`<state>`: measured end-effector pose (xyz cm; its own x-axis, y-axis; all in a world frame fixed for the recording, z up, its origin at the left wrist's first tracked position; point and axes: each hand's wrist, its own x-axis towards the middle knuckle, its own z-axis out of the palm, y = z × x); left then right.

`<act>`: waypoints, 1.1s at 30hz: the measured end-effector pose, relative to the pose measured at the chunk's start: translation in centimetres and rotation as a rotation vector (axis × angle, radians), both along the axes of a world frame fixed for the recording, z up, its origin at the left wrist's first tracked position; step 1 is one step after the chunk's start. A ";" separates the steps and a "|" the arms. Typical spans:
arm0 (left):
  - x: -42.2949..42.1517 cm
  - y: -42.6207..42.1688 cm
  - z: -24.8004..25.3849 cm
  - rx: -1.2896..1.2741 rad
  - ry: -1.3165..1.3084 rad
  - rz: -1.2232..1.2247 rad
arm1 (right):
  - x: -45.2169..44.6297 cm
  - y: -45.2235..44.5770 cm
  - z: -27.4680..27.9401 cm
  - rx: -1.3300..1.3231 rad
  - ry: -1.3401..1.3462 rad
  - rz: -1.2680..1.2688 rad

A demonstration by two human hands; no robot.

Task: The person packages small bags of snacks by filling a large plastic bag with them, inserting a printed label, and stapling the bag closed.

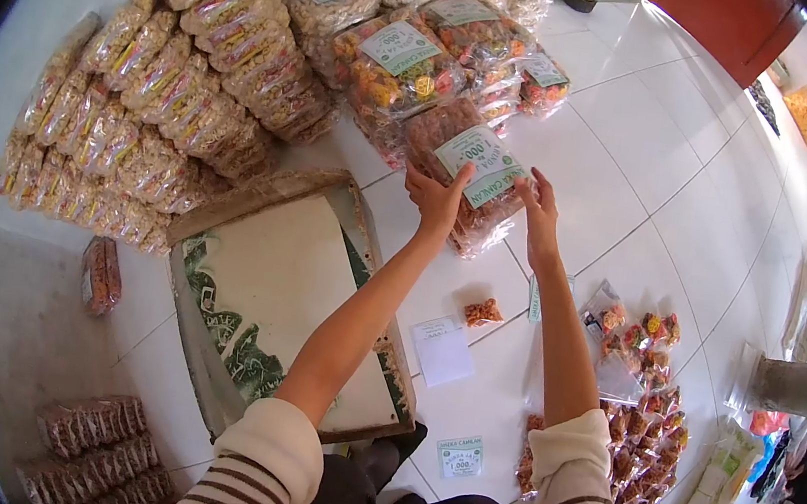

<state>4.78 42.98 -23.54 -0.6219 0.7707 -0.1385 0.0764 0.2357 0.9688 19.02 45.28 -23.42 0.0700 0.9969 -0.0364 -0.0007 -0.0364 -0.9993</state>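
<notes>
A clear plastic pack of brown snacks (pixel 475 229) with a green and white label (pixel 483 164) is between my two hands, in front of a pile of similar packs. My left hand (pixel 437 196) grips its near left side, thumb lying on the label. At the right side, my right hand (pixel 539 213) has its fingers closed on the pack's edge. Whether the pack rests on anything is hard to tell. Just beyond it are stacked packs of colourful snacks (pixel 398 65) with the same kind of label.
Tall stacks of bagged pale snacks (pixel 151 90) line the left wall. A framed board (pixel 268 286) lies on the tiled floor near my left arm. Paper labels (pixel 442 350), a small snack packet (pixel 483 312) and many small packets (pixel 648 433) lie nearby. Brown packs (pixel 102 452) sit lower left.
</notes>
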 end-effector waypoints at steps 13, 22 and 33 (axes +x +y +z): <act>3.2 -8.8 3.1 0.386 0.384 -0.040 | 11.2 -13.9 -3.1 -0.077 0.109 -0.268; 9.4 -18.6 3.4 0.435 0.434 -0.560 | 21.9 -29.6 -5.1 -0.228 -0.086 -0.470; 18.0 -25.3 -1.1 -0.007 0.653 -1.270 | 31.2 -42.2 8.6 -0.153 -0.977 -0.007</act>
<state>22.80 17.66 -24.67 0.5253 0.8442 -0.1072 0.6601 -0.3248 0.6773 50.17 3.04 -14.78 0.1441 0.9856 -0.0882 0.8212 -0.1688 -0.5451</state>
